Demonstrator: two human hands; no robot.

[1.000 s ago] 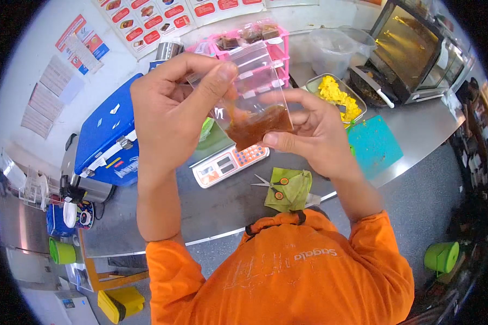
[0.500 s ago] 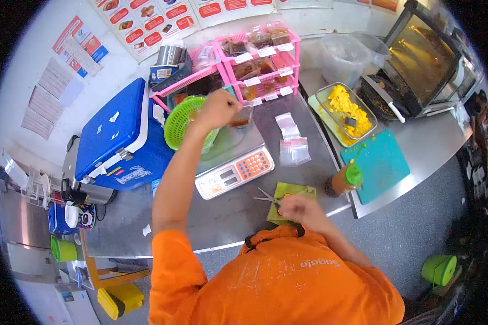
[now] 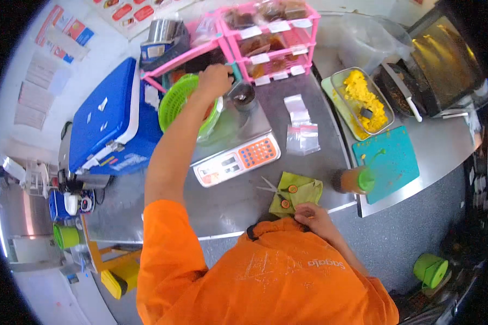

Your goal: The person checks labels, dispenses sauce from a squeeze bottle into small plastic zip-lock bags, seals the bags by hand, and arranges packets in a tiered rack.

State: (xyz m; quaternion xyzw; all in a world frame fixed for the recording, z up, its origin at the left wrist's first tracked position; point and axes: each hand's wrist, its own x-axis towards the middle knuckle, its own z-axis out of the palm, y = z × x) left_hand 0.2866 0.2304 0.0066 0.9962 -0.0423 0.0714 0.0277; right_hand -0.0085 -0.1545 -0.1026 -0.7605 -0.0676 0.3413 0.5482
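Note:
My left hand (image 3: 215,82) reaches over the right rim of a green basket (image 3: 180,100), behind the scale (image 3: 237,161). Its fingers are bent together and point down; what they grip is hidden. Beside it, on the scale's plate, sits a small round container (image 3: 243,97) with dark contents. Near the front edge of the counter, my right hand (image 3: 313,218) is low beside a green cloth (image 3: 309,189), fingers loosely bent and nothing seen in them. Scissors (image 3: 285,197) with orange-ringed handles lie on the cloth.
Clear zip bags (image 3: 302,138) lie right of the scale. Behind stands a pink rack (image 3: 271,49) with packets. A blue cooler (image 3: 104,116) is at left. To the right are a bottle (image 3: 352,181), a teal board (image 3: 390,165), a tray (image 3: 366,103) of yellow food and a knife (image 3: 401,89).
Both hands have left the bag of brown contents they held up. My left hand has moved to the basket, my right hand down to the cloth. The view has shifted slightly.

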